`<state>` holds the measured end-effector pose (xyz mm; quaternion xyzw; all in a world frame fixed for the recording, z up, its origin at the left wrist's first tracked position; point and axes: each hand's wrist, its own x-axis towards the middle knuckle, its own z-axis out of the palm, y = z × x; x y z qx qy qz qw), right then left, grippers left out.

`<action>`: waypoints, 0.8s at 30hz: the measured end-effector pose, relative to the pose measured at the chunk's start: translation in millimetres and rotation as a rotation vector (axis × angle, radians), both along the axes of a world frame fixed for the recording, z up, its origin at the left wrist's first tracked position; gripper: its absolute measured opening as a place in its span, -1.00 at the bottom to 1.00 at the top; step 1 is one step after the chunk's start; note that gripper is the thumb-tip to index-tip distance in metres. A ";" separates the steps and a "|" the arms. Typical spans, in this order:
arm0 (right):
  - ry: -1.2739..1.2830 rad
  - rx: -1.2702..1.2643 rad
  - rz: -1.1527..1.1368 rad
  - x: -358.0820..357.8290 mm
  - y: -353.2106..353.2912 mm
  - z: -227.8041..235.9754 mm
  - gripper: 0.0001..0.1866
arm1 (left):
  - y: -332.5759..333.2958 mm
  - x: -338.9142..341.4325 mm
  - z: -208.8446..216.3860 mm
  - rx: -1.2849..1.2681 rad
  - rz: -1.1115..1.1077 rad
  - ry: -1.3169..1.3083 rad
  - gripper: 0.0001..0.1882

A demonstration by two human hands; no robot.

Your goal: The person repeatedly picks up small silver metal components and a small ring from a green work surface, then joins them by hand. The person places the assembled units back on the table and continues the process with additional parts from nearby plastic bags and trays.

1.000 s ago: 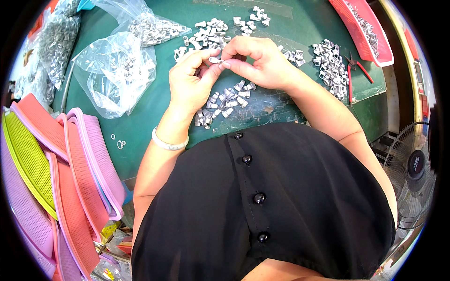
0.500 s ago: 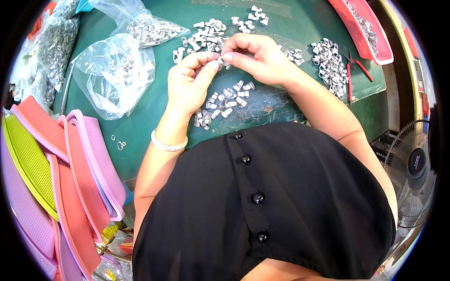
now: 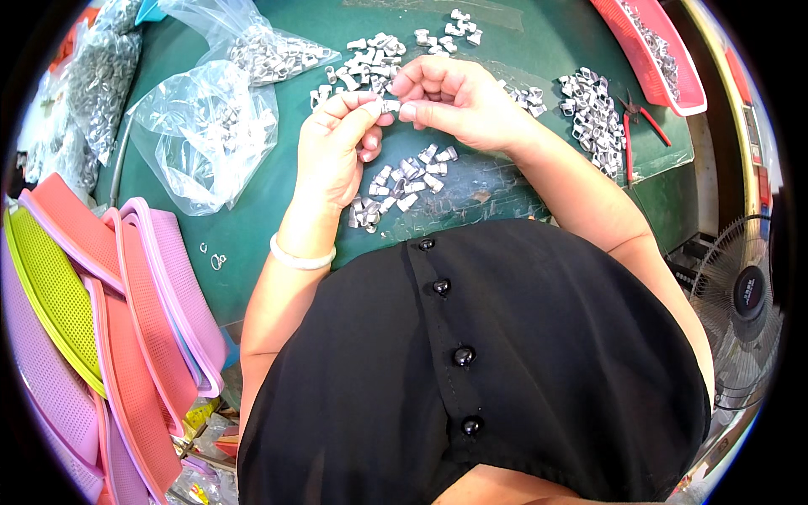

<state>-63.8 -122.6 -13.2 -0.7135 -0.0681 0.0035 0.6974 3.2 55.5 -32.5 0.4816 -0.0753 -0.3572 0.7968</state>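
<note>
Over the green table, my left hand pinches a small silver metal piece between thumb and fingers. My right hand is just right of it, fingers curled, with a gap between thumb and forefinger and nothing visible between them. Below the hands lies a loose group of similar metal pieces. Another heap of metal pieces spreads beyond them, partly hidden by my fingers. To the right, a denser pile of metal pieces lies next to red-handled pliers.
A pink basket of metal parts stands at the far right. Clear bags with small parts lie on the left. Stacked plastic baskets fill the left side. Two small rings lie near them. A fan stands at right.
My hands have drawn slightly apart. The thumb and forefinger of my right hand have parted, while the metal piece shows at my left fingertips.
</note>
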 end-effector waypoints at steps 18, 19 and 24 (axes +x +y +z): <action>-0.002 -0.040 -0.010 -0.2 -0.4 -0.1 -0.90 | 0.8 0.1 -0.9 -0.028 -0.064 0.039 -0.88; -0.008 -0.034 -0.011 -0.3 0.0 0.2 -0.90 | 0.8 0.2 -1.2 -0.029 -0.074 0.044 -0.88; -0.023 -0.039 -0.020 -0.8 1.0 1.7 -0.90 | 0.9 1.1 -2.3 -0.006 -0.117 0.049 -0.88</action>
